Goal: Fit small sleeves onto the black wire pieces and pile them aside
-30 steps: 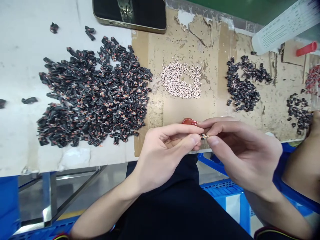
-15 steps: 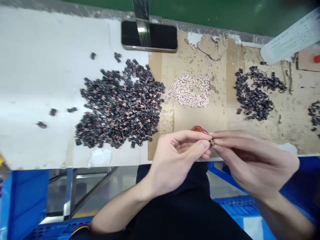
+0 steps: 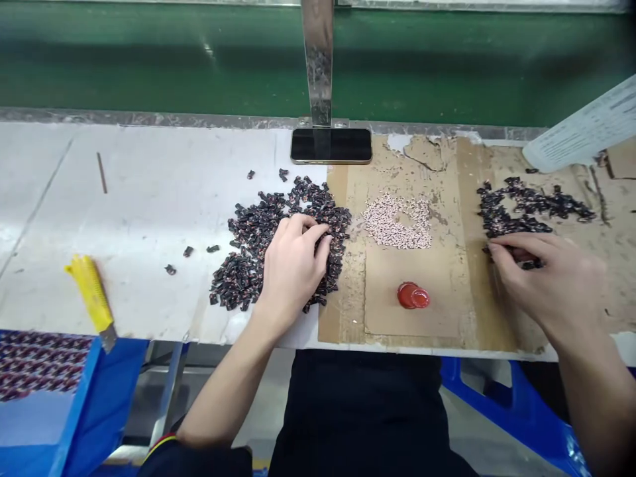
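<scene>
My left hand (image 3: 295,262) rests over the larger heap of small black parts (image 3: 248,265), which show copper-coloured bits. Its fingers are curled, with thumb and forefinger close together at the heap's right side; whatever lies between them is hidden. At the smaller pile of black parts (image 3: 517,205), my right hand (image 3: 541,271) has thumb and forefinger pinched at the near left edge. I cannot make out what is in that pinch. Between the hands lie a ring-shaped spread of tiny pinkish pieces (image 3: 397,228) and a red cap-like piece (image 3: 411,295) on cardboard.
A phone (image 3: 331,146) lies at the foot of a metal post (image 3: 318,66). Behind runs a green surface (image 3: 149,66). A yellow utility knife (image 3: 92,295) overhangs the front edge at left, above a blue bin (image 3: 109,397). A white bottle (image 3: 581,129) leans in at right.
My hands were together at the front middle, pinching a small part. They have parted, left to the big heap and right to the smaller pile. The view has tilted up.
</scene>
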The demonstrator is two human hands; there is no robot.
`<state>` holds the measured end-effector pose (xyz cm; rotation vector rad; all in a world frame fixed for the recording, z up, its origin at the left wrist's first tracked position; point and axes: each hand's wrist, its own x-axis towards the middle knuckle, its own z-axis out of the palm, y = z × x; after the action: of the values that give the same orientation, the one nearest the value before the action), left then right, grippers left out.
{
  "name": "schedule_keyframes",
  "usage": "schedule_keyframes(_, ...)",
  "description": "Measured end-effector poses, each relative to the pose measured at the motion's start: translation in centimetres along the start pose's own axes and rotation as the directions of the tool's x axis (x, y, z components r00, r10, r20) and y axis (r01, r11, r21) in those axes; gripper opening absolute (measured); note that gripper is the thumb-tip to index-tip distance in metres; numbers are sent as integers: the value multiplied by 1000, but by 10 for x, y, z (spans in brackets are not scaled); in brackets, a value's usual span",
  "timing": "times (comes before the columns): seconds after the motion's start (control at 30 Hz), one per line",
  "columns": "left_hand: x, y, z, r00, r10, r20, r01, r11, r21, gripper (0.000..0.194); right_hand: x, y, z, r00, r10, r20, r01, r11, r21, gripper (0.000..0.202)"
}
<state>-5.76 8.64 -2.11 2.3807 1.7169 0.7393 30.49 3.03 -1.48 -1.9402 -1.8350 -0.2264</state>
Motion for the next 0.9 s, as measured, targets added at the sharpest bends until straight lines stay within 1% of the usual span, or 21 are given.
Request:
schedule_keyframes(0.07, -2, -4, 1, 999, 49, -19, -50, 998, -48, 17, 5, -12, 4, 999, -35, 15, 34, 998, 43, 23)
schedule_keyframes(0.1, -3, -4, 2, 998, 50, -41, -53, 996, -73, 16, 9, -23, 7, 998, -59, 20, 57, 996, 72, 22)
schedule_keyframes(0.2, -5, -4, 1, 994, -9, -107, -5, 992, -127, 14, 21, -60, 21, 985, -167, 50, 157, 975, 157, 19)
schedule_keyframes(0.3, -5, -2, -4, 985, -75, -156, 44, 980, -193, 18, 32, -91, 34, 943, -289, 167, 256, 947, 191, 21)
schedule_keyframes(0.37, -7, 1, -9, 981, -98, -166, 45, 953, -299, 25, 37, -104, 39, 918, -324, 228, 286, 941, 184, 20)
schedule_keyframes(0.47, -11, 9, -16, 985, -101, -137, 22, 874, -486, 43, 40, -110, 43, 907, -340, 247, 302, 936, 180, 20)
schedule_keyframes(0.53, -13, 14, -19, 991, -80, -110, 7, 837, -547, 52, 40, -109, 45, 909, -345, 235, 307, 934, 182, 21)
schedule_keyframes(0.63, -13, 16, -19, 996, -57, -72, 11, 849, -528, 56, 39, -109, 46, 916, -350, 198, 317, 931, 179, 22)
schedule_keyframes(0.73, -14, 13, -17, 998, -33, -50, 5, 876, -482, 57, 38, -109, 45, 926, -339, 166, 313, 936, 162, 23)
schedule_keyframes(0.83, -14, 10, -17, 998, -16, -66, -15, 893, -449, 55, 39, -110, 45, 935, -321, 153, 300, 943, 147, 22)
schedule_keyframes(0.9, -14, 8, -18, 995, -10, -104, -35, 907, -420, 53, 40, -110, 44, 941, -311, 135, 287, 943, 172, 21)
